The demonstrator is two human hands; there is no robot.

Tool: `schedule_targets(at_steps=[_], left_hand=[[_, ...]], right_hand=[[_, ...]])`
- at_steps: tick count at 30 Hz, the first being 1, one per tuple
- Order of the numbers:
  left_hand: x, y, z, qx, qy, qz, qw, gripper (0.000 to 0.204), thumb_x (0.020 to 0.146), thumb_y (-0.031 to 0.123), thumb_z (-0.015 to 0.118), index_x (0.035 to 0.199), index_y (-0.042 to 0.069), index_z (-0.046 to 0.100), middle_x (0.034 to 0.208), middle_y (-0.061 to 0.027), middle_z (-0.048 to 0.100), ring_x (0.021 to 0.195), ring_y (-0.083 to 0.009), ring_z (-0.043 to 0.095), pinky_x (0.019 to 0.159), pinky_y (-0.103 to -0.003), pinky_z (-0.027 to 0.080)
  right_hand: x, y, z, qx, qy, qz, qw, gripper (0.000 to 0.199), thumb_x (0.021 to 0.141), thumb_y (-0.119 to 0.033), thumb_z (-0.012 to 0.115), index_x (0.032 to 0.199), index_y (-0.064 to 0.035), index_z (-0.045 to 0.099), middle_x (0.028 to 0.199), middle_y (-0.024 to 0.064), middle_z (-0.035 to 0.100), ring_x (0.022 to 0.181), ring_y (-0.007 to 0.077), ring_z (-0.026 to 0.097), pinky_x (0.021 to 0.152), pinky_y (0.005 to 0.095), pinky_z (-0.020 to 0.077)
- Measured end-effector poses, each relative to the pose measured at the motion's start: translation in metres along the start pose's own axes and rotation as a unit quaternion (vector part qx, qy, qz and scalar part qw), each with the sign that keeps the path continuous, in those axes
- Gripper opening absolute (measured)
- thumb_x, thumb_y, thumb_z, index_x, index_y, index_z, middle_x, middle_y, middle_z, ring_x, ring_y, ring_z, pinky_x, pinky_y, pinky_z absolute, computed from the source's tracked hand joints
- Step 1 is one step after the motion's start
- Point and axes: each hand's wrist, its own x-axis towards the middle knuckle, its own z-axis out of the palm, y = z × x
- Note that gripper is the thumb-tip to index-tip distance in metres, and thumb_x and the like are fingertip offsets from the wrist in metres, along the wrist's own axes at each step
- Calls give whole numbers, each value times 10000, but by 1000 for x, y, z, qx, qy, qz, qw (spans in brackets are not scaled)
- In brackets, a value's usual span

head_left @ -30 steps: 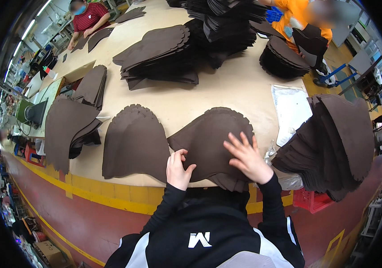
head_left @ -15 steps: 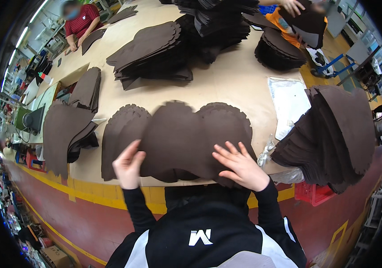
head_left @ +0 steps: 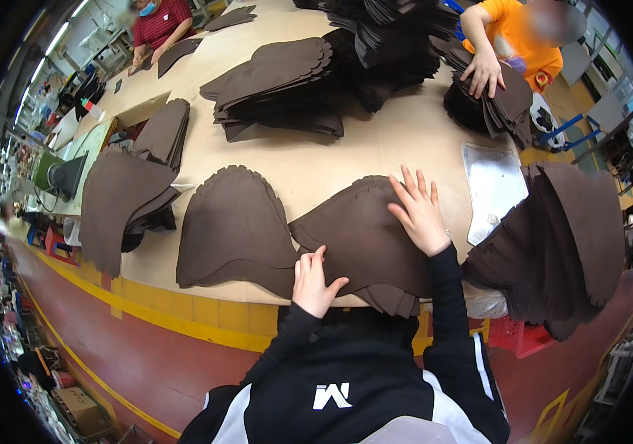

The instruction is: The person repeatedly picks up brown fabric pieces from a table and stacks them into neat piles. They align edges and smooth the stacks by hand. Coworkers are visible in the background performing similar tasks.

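Note:
A dark brown panel (head_left: 364, 233) with a notched, curved top lies tilted on the pile in front of me. My right hand (head_left: 421, 214) rests on its upper right edge, fingers spread. At its lower left, my left hand (head_left: 316, 285) touches the panel with the thumb held apart from the fingers. Layered corners of more panels stick out below it. Another pile of brown panels (head_left: 231, 226), its notched tops rounded, lies just to the left, roughly touching the first.
Tall panel stacks stand at the right (head_left: 586, 229), left (head_left: 120, 196) and far middle (head_left: 276, 81) of the beige table (head_left: 398, 152). A white sheet (head_left: 492, 181) lies at the right. Across the table, a person in orange (head_left: 535, 44) handles panels; another in red (head_left: 163, 26) works far left.
The middle panel has gone onto the right pile. My left hand moved right; my right hand moved up and slightly right. The co-worker in orange lowered a panel onto a stack.

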Motion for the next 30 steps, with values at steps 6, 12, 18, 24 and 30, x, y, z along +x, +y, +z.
schedule_targets(at_steps=[6,12,18,24,30], left_hand=[[6,-1,6,-144,-58,19,988,434,805,138,768,1184,-4,613,935,-149,642,844,-265,616,792,-366,497],[26,-52,-117,-160,67,-22,985,431,824,11,704,1242,-51,617,1180,-160,685,1073,-189,639,962,-312,478],[12,-99,-186,188,303,-93,930,526,828,42,688,1337,6,559,1267,-172,606,1169,-256,578,1000,-376,441],[39,-42,-77,-86,74,90,989,462,849,136,723,1276,22,591,1265,-189,598,1177,-323,580,1012,-383,448],[76,-15,5,74,20,65,995,747,738,267,818,1388,74,506,1209,-139,559,1177,-325,501,1007,-397,420]], right_hand=[[-82,-31,-60,200,-98,-33,974,561,951,-255,603,1467,-114,434,1577,139,316,1456,381,270,1171,526,197],[-100,-53,-51,333,-215,-129,909,571,998,-367,527,1494,-118,391,1568,94,349,1461,306,295,1182,524,190],[-68,-50,13,36,-155,-107,981,673,960,-525,485,1507,-153,359,1589,98,297,1447,306,309,1153,532,250],[3,3,36,-14,-104,89,991,631,975,-557,440,1533,-291,315,1620,110,207,1486,369,176,1168,597,141],[-30,-17,0,-41,-9,81,996,670,962,-504,506,1546,-257,290,1634,142,130,1490,415,108,1151,646,97]])
